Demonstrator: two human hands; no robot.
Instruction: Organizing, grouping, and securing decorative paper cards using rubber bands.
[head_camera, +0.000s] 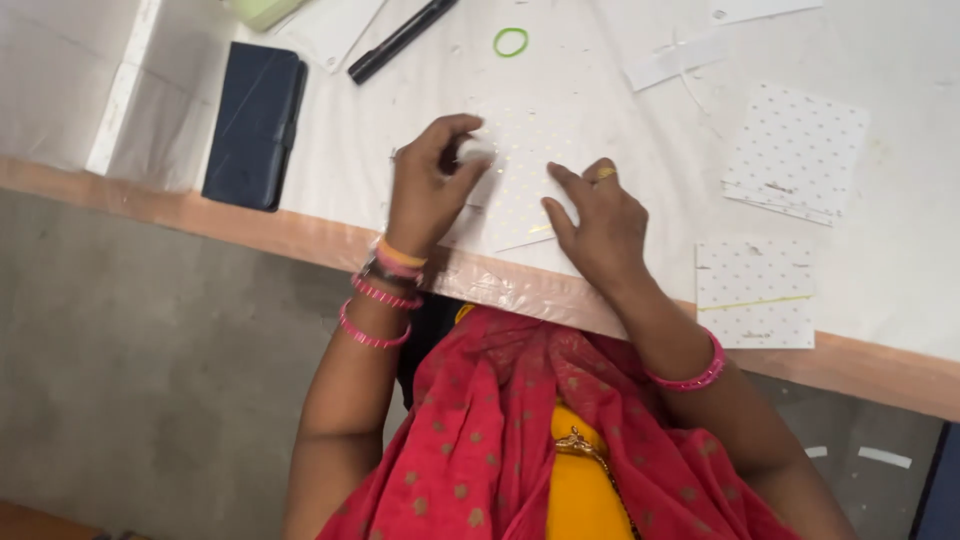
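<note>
A white sheet of paper with small gold dots (520, 165) lies on the white table near its front edge. My left hand (428, 190), with pink and orange bangles at the wrist, is curled on the sheet's left part, fingers closed around a small white object (476, 152) that I cannot identify. My right hand (598, 225), wearing a gold ring, presses flat on the sheet's right part with fingers spread, holding nothing.
A dark blue wallet-style phone case (255, 125) lies at the left. A black marker (400, 40) and a green rubber band (510, 42) sit farther back. Two stacks of dotted paper (795, 150) (755, 292) lie at the right, with white paper strips (680, 60) behind them.
</note>
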